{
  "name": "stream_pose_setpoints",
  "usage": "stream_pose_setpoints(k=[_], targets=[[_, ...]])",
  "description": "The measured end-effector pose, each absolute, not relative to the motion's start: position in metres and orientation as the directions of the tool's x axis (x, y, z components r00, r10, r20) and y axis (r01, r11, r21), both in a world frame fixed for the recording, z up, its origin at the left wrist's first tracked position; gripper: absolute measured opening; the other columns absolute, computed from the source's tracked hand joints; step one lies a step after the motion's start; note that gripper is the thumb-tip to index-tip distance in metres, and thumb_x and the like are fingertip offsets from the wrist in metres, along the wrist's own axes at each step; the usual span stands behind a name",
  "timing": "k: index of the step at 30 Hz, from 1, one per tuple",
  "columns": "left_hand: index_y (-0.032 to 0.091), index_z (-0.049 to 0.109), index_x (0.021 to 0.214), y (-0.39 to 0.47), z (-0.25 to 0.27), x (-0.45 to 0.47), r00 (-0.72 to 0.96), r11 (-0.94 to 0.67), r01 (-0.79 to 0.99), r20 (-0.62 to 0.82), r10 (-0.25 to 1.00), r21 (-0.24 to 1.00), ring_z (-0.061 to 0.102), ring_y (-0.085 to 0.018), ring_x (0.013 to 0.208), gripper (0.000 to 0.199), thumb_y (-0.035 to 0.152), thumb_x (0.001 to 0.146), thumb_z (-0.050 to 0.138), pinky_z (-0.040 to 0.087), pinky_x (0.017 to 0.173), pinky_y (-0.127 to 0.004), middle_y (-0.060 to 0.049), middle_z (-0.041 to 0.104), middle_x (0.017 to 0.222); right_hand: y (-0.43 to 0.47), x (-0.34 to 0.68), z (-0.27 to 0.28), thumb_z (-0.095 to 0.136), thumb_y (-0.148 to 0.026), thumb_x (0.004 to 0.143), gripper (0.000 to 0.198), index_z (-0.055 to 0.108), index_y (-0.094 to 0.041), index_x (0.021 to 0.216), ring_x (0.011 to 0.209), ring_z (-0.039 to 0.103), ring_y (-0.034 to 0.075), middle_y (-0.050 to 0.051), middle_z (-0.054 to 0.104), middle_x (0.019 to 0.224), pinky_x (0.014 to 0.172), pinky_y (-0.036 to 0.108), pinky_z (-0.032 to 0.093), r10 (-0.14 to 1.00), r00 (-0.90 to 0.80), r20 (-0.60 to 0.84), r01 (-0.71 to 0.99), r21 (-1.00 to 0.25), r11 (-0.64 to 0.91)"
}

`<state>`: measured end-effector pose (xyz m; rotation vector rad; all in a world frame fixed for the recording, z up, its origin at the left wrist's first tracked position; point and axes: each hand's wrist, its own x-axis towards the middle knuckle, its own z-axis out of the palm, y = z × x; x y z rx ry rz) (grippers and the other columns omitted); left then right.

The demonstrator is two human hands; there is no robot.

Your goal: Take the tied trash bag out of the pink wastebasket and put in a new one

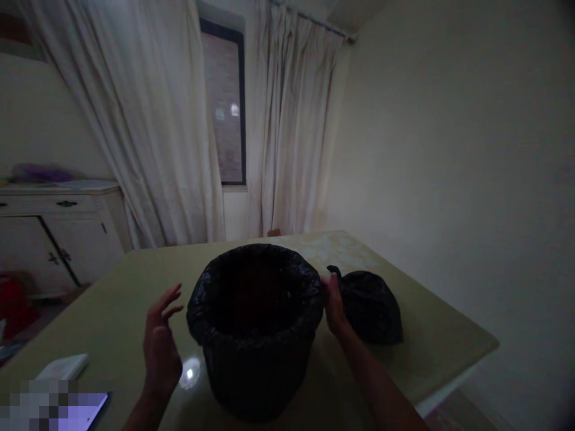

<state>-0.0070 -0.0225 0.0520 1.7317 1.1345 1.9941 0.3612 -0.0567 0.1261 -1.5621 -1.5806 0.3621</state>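
Head view of a dim room. A bin (pixel 256 335), lined with a black bag (pixel 211 299) folded over its rim, stood on the table (pixel 112 311) near the front edge, roughly at the centre of the view. The left hand (pixel 160 347) hovered just left of the bin, clear of it, palm turned toward the liner and fingers (pixel 173 294) spread and slightly curled; it held nothing. The right hand (pixel 333 305) lay against the right side of the rim, touching the liner's folded edge; whether its fingers pinched the plastic or merely rested on it could not be told in the low light. A tied black sack (pixel 371 308) sat on the table immediately right of the bin, just behind the right hand, its knot (pixel 333 271) pointing up and left. A white pad (pixel 63 366) lay at the near left of the table, with a lit screen (pixel 85 410) just in front of it, partly pixelated. A spot of reflected light (pixel 190 372) showed on the tabletop between the left hand and the bin's base. Beyond the table hung pale curtains (pixel 148 131) on either side of a dark window (pixel 227 102), and a white cabinet (pixel 54 233) stood at far left.
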Motion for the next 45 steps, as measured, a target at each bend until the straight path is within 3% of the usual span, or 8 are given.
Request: stream_pose_setpoints(k=[6,13,16,19,26,33,41,45], targets=[[0.031,0.078,0.117,-0.046,0.116,-0.001,0.343,-0.865,0.411,0.830,0.440,0.289,0.072,-0.030,0.124,0.019,0.038,0.106,0.063,0.044,0.117,-0.049,-0.006,0.082,0.123,-0.062,0.378,0.166,0.057,-0.063,0.096,0.047,0.050,-0.025,0.069,0.066,0.051,0.019,0.000,0.054,0.066,0.066,0.034,0.040,0.884,0.093,0.458,0.666,-0.689,0.286],[0.024,0.073,0.087,-0.056,0.157,0.022,0.234,-0.751,0.343,0.723,0.650,0.564,0.072,-0.019,0.083,0.030,0.040,0.109,0.059,0.054,0.077,-0.031,-0.001,0.077,0.086,-0.055,0.368,0.239,0.061,-0.058,0.101,0.040,0.066,-0.022,0.084,0.077,0.065,0.021,0.006,0.074,0.082,0.069,0.033,0.038,0.916,0.022,0.401,0.919,-0.370,0.140],[0.023,0.068,0.082,-0.055,0.176,0.031,0.152,-0.686,0.370,0.687,0.710,0.627,0.063,-0.017,0.070,0.039,0.048,0.109,0.055,0.048,0.066,-0.030,0.002,0.068,0.075,-0.044,0.366,0.254,0.071,-0.076,0.093,0.055,0.076,-0.021,0.093,0.090,0.072,0.029,0.014,0.081,0.101,0.067,0.034,0.036,0.979,0.052,0.197,0.991,-0.134,-0.026],[0.023,0.065,0.081,-0.052,0.196,0.038,0.184,-0.681,0.369,0.668,0.721,0.633,0.060,-0.017,0.070,0.041,0.052,0.108,0.055,0.047,0.068,-0.030,0.003,0.063,0.073,-0.032,0.369,0.256,0.080,-0.059,0.093,0.037,0.083,-0.022,0.096,0.098,0.074,0.032,0.016,0.082,0.110,0.066,0.034,0.036,1.000,-0.007,0.023,1.000,0.003,0.007],[0.023,0.060,0.084,-0.040,0.233,0.046,0.312,-0.710,0.311,0.637,0.705,0.632,0.056,-0.017,0.071,0.044,0.057,0.110,0.049,0.043,0.067,-0.030,0.003,0.058,0.074,-0.009,0.379,0.277,0.067,-0.033,0.103,0.020,0.082,-0.020,0.110,0.105,0.072,0.026,0.013,0.082,0.116,0.078,0.032,0.044,0.957,-0.067,0.283,0.997,-0.017,0.075],[0.026,0.068,0.113,-0.044,0.238,0.050,0.521,-0.705,0.278,0.514,0.681,0.652,0.066,-0.020,0.086,0.033,0.049,0.093,0.079,0.051,0.077,-0.031,0.001,0.071,0.097,0.021,0.354,0.322,0.072,-0.037,0.100,0.026,0.087,-0.016,0.097,0.084,0.070,0.020,0.007,0.079,0.087,0.074,0.030,0.044,0.893,-0.016,0.449,0.929,-0.325,0.180],[0.024,0.068,0.099,-0.023,0.247,0.057,0.125,-0.645,0.332,0.646,0.753,0.688,0.066,-0.022,0.083,0.040,0.062,0.104,0.055,0.051,0.075,-0.034,0.001,0.070,0.083,0.055,0.303,0.359,0.067,-0.036,0.103,0.032,0.087,-0.012,0.095,0.080,0.068,0.018,0.006,0.076,0.083,0.072,0.028,0.041,0.807,-0.049,0.589,0.851,-0.398,0.343],[0.023,0.068,0.123,-0.002,0.250,0.057,0.176,-0.702,0.350,0.692,0.700,0.621,0.070,-0.026,0.107,0.038,0.055,0.105,0.057,0.055,0.099,-0.040,-0.006,0.075,0.114,0.065,0.274,0.370,0.064,-0.033,0.106,0.032,0.086,-0.013,0.096,0.084,0.066,0.018,0.007,0.079,0.090,0.078,0.029,0.042,0.782,-0.228,0.580,0.848,-0.276,0.452]])
